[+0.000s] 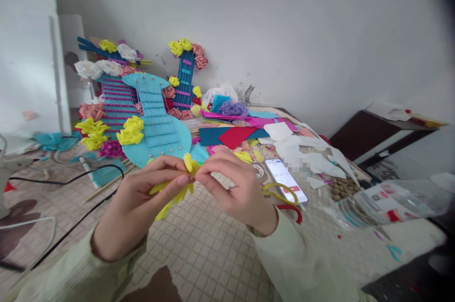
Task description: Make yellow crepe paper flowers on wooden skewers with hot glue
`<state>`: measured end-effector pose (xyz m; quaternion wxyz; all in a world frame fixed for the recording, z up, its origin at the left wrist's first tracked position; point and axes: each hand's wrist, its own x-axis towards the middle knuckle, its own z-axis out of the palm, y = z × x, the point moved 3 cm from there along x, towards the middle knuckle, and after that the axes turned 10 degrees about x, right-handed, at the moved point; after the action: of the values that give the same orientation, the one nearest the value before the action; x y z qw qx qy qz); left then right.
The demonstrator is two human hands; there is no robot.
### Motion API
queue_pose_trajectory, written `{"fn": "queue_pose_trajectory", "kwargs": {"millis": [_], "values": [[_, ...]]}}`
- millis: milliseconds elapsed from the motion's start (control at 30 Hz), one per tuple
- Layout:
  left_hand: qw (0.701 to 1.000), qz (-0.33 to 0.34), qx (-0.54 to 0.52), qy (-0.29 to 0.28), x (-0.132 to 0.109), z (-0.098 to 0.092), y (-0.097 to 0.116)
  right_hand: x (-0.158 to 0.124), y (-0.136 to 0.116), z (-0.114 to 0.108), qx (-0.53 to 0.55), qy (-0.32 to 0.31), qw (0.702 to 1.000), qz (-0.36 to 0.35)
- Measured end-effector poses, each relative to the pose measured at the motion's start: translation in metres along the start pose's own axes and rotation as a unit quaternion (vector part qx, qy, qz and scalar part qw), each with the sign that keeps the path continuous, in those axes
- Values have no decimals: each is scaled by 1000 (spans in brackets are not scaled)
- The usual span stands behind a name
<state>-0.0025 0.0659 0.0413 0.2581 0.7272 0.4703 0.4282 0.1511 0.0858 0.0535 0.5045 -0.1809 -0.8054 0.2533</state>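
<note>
My left hand (pixel 149 197) is closed in a pinch on a yellow crepe paper strip (pixel 164 211), whose fringed or petal-like pieces hang below the fingers. Thumb and fingertips of my right hand (pixel 227 183) pinch the same strip near its gathered end, where a yellow tuft (pixel 189 162) sticks up between both hands. Just behind my left hand stands a light-blue guitar-shaped board (pixel 158 126) strung with threads and trimmed with yellow paper flowers (pixel 131 130). My fingers hide part of the strip.
Several flower-trimmed boards (pixel 119 105) lean by the wall. A phone (pixel 285 179) with a running timer, scissors (pixel 280 194), paper scraps (pixel 302 150) and a plastic bottle (pixel 394 202) lie to the right. A black cable (pixel 88 216) crosses the left side.
</note>
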Motion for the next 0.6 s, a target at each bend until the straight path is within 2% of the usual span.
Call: {"fn": "queue_pose_trajectory", "kwargs": {"millis": [167, 267, 300, 400, 500, 567, 600], "values": [[999, -34, -22, 10, 1, -5, -4, -7, 0, -20, 14, 14, 991, 131], [999, -40, -24, 24, 2, -11, -8, -20, -3, -43, -11, 56, 985, 164], [998, -40, -25, 31, 2, -13, -10, -25, -4, -51, -33, 54, 981, 184], [997, -44, -34, 45, 3, -17, -14, -46, -7, -79, -116, 42, 963, 240], [996, -51, -60, 52, 4, -19, -16, -73, -8, -106, -167, 63, 939, 295], [993, -62, -82, 61, 4, -18, -16, -91, -9, -119, -197, 64, 924, 323], [991, -70, -90, 66, 4, -18, -16, -98, -10, -122, -210, 44, 920, 327]]}}
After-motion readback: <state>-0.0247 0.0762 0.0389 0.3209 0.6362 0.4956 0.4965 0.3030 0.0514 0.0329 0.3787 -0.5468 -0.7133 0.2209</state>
